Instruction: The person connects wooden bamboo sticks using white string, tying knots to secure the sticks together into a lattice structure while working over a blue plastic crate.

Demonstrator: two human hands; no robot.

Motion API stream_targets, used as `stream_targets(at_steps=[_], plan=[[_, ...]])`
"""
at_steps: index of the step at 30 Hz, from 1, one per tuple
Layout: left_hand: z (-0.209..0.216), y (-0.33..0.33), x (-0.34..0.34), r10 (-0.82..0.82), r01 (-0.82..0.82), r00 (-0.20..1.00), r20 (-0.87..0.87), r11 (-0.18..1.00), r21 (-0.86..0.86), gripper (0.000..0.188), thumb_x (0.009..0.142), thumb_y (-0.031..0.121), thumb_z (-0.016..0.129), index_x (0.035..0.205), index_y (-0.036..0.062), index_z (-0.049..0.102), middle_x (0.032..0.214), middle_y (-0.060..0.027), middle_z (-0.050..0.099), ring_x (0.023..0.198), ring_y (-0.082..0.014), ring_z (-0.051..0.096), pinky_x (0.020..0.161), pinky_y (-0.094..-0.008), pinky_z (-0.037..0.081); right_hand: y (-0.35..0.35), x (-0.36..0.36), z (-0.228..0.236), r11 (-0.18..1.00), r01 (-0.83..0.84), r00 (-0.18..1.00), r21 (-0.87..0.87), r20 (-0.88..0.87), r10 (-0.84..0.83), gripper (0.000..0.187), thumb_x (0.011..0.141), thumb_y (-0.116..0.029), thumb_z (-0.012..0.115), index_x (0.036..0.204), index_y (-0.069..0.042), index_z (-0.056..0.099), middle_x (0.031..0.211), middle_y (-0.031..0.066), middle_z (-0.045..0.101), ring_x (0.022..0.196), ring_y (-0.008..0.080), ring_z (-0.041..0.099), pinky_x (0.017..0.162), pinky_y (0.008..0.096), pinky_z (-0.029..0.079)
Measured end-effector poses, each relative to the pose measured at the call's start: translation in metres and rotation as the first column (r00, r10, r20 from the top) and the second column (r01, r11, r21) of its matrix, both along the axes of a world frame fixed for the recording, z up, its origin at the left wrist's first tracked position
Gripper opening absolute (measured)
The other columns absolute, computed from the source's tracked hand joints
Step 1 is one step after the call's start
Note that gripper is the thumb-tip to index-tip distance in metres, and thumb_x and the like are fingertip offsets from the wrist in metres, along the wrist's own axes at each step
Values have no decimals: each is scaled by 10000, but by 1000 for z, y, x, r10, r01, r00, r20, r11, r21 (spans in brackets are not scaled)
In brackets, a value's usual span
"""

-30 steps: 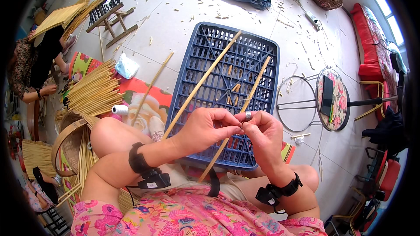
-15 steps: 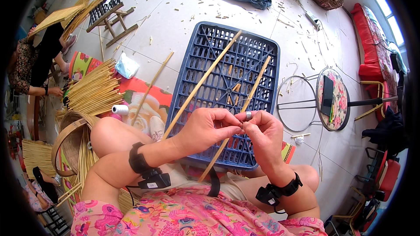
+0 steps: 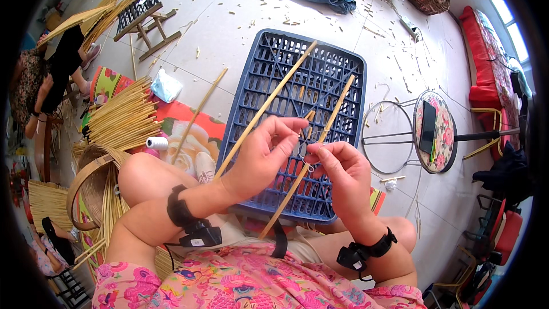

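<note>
My left hand point(image 3: 266, 149) is above the middle of a dark blue plastic crate point(image 3: 269, 40), thumb and fingertips drawn together around a thin white thread point(image 3: 309, 167). Just beside it, my right hand point(image 3: 343, 174) pinches the same thread, whose small loops hang near its fingertips. Beneath the hands a long straw-coloured stick point(image 3: 338, 103) lies slantwise over the crate. Another such stick point(image 3: 280, 86) lies to its left, its near end hidden by my left forearm. Short stick pieces point(image 3: 309, 117) rest in the crate.
A white thread spool point(image 3: 157, 143) and a pile of cut stalks point(image 3: 123, 117) are at left, by a round wicker basket point(image 3: 86, 183). A floral round stool point(image 3: 443, 149) stands right, a phone on it. Another person point(image 3: 37, 86) sits far left. Stalk scraps litter the floor.
My hands have moved slightly apart, the left up and leftward. Loops of thread now show between them. The other person's hand has lifted off the stalk pile.
</note>
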State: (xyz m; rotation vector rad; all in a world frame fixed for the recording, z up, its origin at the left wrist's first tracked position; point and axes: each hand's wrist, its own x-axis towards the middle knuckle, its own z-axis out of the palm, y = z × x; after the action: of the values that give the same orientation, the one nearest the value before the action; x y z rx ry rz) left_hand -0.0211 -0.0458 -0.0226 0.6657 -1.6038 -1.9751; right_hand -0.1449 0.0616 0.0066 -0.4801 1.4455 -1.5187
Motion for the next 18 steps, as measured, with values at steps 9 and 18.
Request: stream_targets(at_steps=[9, 18], plan=[[15, -9, 5, -186, 206, 978, -90, 916, 345, 242, 904, 101, 503, 1119, 7, 443, 879, -44, 591, 809, -72, 533, 706, -201, 424, 2, 0, -3, 993, -109, 909, -38, 401, 115, 127, 903, -153, 544, 926, -31, 573, 763, 37, 612, 565, 41, 460, 492, 173, 345], [21, -5, 5, -163, 161, 986, -20, 933, 321, 143, 856, 149, 614, 925, 26, 636, 724, -9, 608, 614, -37, 525, 513, -175, 419, 0, 3, -6, 991, -130, 915, -29, 381, 131, 120, 889, -143, 567, 930, -31, 574, 745, 20, 593, 556, 34, 432, 494, 172, 326]])
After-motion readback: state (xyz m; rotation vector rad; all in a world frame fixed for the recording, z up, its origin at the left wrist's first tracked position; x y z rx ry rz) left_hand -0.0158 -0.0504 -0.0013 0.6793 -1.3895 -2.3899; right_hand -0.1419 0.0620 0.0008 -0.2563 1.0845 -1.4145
